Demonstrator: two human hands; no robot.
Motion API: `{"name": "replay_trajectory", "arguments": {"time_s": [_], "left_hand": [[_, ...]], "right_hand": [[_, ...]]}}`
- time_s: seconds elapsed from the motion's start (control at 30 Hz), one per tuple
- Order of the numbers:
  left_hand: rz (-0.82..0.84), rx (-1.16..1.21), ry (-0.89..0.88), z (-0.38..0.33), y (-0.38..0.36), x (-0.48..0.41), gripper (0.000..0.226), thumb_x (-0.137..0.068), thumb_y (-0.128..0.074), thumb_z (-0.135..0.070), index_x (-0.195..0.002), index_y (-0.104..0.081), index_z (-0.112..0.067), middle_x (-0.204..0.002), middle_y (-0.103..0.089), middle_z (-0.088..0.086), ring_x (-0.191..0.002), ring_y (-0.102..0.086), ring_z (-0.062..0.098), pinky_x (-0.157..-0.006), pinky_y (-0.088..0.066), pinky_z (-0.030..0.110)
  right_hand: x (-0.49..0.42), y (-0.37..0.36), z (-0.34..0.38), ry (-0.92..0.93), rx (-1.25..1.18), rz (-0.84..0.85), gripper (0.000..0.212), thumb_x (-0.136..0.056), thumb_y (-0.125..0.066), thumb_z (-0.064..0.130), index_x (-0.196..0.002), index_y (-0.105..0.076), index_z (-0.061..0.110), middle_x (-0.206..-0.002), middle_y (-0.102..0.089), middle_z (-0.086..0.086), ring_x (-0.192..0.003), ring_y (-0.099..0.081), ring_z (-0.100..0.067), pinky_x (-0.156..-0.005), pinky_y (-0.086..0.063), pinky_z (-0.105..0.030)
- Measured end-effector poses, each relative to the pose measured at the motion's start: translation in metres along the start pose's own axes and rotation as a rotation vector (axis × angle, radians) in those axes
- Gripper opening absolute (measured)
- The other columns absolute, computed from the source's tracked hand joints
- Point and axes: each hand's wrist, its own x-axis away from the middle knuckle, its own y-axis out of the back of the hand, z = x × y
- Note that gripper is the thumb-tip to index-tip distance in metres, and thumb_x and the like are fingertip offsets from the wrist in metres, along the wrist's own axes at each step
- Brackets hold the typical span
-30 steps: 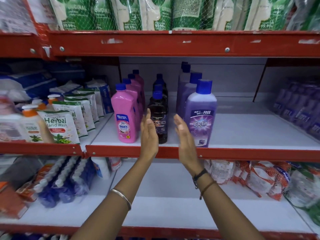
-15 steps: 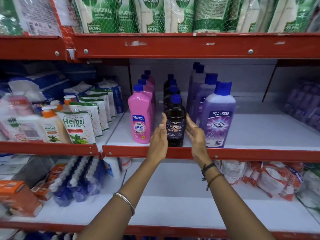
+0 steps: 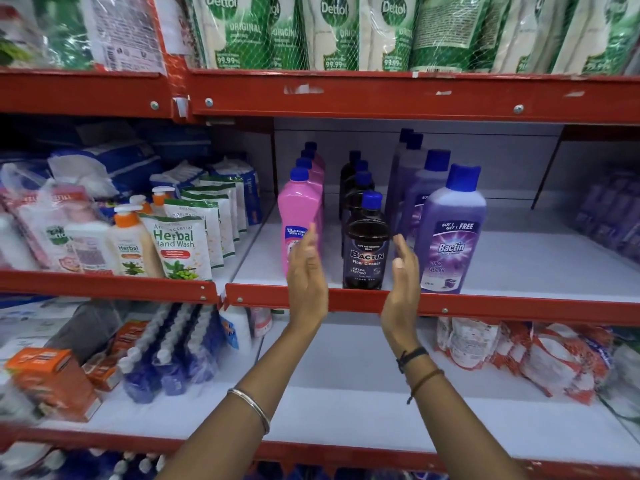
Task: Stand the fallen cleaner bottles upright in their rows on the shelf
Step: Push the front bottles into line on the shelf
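Three rows of cleaner bottles stand upright on the white middle shelf (image 3: 519, 271): a pink row (image 3: 298, 209) on the left, a dark Bactin row (image 3: 365, 251) in the middle, a purple Bactin row (image 3: 450, 233) on the right. All have blue caps. My left hand (image 3: 306, 271) is open in front of the pink front bottle. My right hand (image 3: 401, 271) is open between the dark and purple front bottles. Neither hand touches the dark front bottle, which stands at the shelf's front edge between them.
Herbal hand wash pouches (image 3: 176, 244) and pump bottles (image 3: 130, 237) fill the shelf to the left. Dettol pouches (image 3: 346, 29) hang above the red shelf beam (image 3: 381, 95). The lower shelf holds purple bottles (image 3: 173, 351), orange boxes (image 3: 52, 379) and red-white packs (image 3: 519, 355).
Both hands held the sides of the dark front bottle half a second ago; now they have let go and drawn back a little, palms apart. The view has moved closer.
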Motion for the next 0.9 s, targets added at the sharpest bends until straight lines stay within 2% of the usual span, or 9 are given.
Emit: {"name": "replay_trajectory", "arguments": {"time_s": [0.07,0.13,0.2,0.3,0.37,0.47,0.57,0.77,0.9], "left_hand": [[-0.091,0.045,0.011,0.004,0.014,-0.015,0.058,-0.091,-0.017,-0.058,-0.140,-0.036,-0.032,-0.143,-0.039,-0.007,-0.126,-0.039,-0.006,-0.110,-0.034,0.022],[-0.081,0.068,0.075,0.011,0.027,-0.035,0.066,-0.087,-0.015,-0.068,-0.142,-0.032,-0.035,-0.150,-0.031,-0.004,-0.131,-0.036,0.003,-0.114,-0.033,0.035],[-0.017,0.094,0.158,0.020,0.034,-0.052,0.076,-0.077,-0.013,-0.079,-0.142,-0.028,-0.041,-0.154,-0.028,0.002,-0.132,-0.039,0.013,-0.108,-0.041,0.040],[0.089,0.112,0.156,0.026,0.040,-0.061,0.078,-0.078,-0.011,-0.076,-0.144,-0.025,-0.036,-0.147,-0.037,-0.001,-0.124,-0.049,0.013,-0.091,-0.048,0.023],[0.146,0.095,0.137,0.025,0.044,-0.062,0.080,-0.076,-0.011,-0.075,-0.145,-0.024,-0.035,-0.136,-0.043,-0.008,-0.117,-0.053,0.007,-0.090,-0.047,0.022],[0.193,0.046,0.152,0.027,0.050,-0.060,0.081,-0.074,-0.011,-0.078,-0.145,-0.020,-0.039,-0.135,-0.044,-0.009,-0.121,-0.052,0.014,-0.095,-0.047,0.027],[0.232,-0.035,0.142,0.037,0.053,-0.060,0.082,-0.070,-0.008,-0.086,-0.143,-0.013,-0.049,-0.145,-0.042,0.001,-0.127,-0.048,0.018,-0.104,-0.045,0.040],[0.270,-0.141,0.120,0.039,0.061,-0.051,0.076,-0.075,-0.004,-0.082,-0.143,-0.011,-0.050,-0.141,-0.046,0.005,-0.127,-0.048,0.020,-0.105,-0.043,0.047],[0.305,-0.197,0.096,0.035,0.069,-0.044,0.071,-0.076,-0.005,-0.081,-0.142,-0.007,-0.053,-0.135,-0.049,0.009,-0.122,-0.052,0.023,-0.100,-0.048,0.048]], "right_hand": [[0.011,-0.015,0.002,0.107,-0.018,-0.002,0.052,-0.091,-0.031,0.036,-0.136,-0.045,0.015,-0.141,-0.046,0.004,-0.134,-0.039,-0.006,-0.112,-0.029,-0.023],[0.016,-0.034,0.004,0.140,-0.033,0.111,0.052,-0.091,-0.030,0.036,-0.136,-0.046,0.014,-0.142,-0.047,0.001,-0.134,-0.039,-0.006,-0.112,-0.030,-0.021],[0.013,-0.053,0.007,0.102,-0.012,0.217,0.052,-0.092,-0.029,0.038,-0.138,-0.043,0.018,-0.145,-0.043,0.006,-0.134,-0.035,0.002,-0.110,-0.028,-0.014],[-0.001,-0.081,0.010,-0.026,0.016,0.291,0.050,-0.097,-0.027,0.037,-0.144,-0.032,0.019,-0.149,-0.034,0.009,-0.133,-0.030,0.005,-0.111,-0.025,-0.014],[-0.014,-0.094,0.011,-0.147,-0.017,0.340,0.048,-0.100,-0.025,0.034,-0.146,-0.025,0.020,-0.146,-0.035,0.010,-0.127,-0.035,0.003,-0.105,-0.031,-0.013],[-0.024,-0.102,0.009,-0.199,-0.062,0.348,0.040,-0.100,-0.026,0.030,-0.137,-0.040,0.025,-0.119,-0.050,0.018,-0.095,-0.053,0.014,-0.076,-0.043,-0.001],[-0.027,-0.101,0.004,-0.180,-0.028,0.264,0.031,-0.099,-0.032,0.032,-0.106,-0.061,0.039,-0.102,-0.067,0.010,-0.084,-0.063,0.010,-0.072,-0.048,-0.009],[-0.015,-0.096,0.013,-0.156,0.022,0.232,0.042,-0.098,-0.031,0.032,-0.114,-0.064,0.012,-0.085,-0.064,0.020,-0.077,-0.065,0.010,-0.071,-0.051,-0.011],[-0.006,-0.092,0.018,-0.159,0.008,0.223,0.046,-0.098,-0.031,0.031,-0.116,-0.059,-0.001,-0.087,-0.063,0.010,-0.071,-0.065,0.009,-0.062,-0.049,-0.007]]}}
